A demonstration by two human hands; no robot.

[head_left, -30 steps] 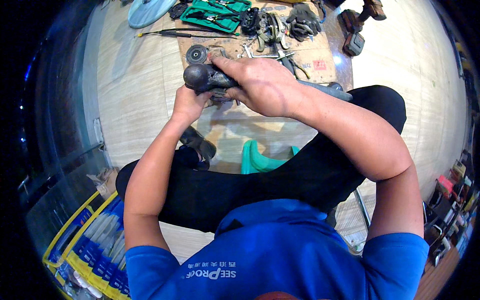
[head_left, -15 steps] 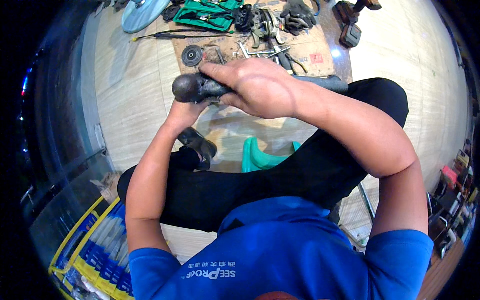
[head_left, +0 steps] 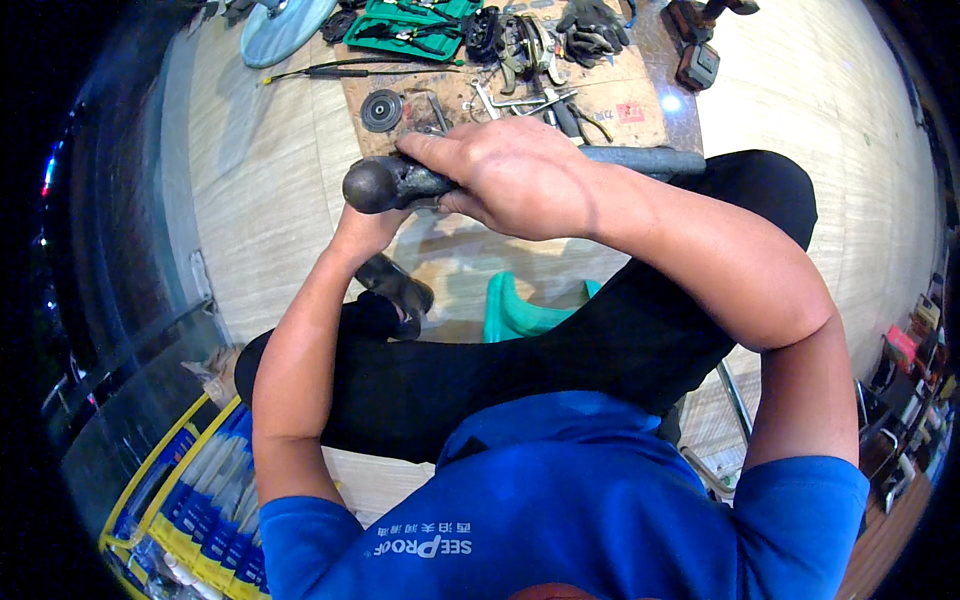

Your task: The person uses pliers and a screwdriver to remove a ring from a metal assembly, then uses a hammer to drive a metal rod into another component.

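Gripping the ball-ended hammer (head_left: 402, 184) close behind its head, your right hand (head_left: 525, 178) wraps around it by the near edge of the surface (head_left: 638, 85); your left hand (head_left: 368, 230) sits just below, fingers hidden, so its opening and hold cannot be told. Positioning the hammer looks like the present step; the next move calls for keeping those fingers clear, the black wheel (head_left: 381, 110) lying beyond.

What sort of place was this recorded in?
Probably a small repair workshop: a green tool tray holding pliers, dark work gloves and a cordless power tool are in view.
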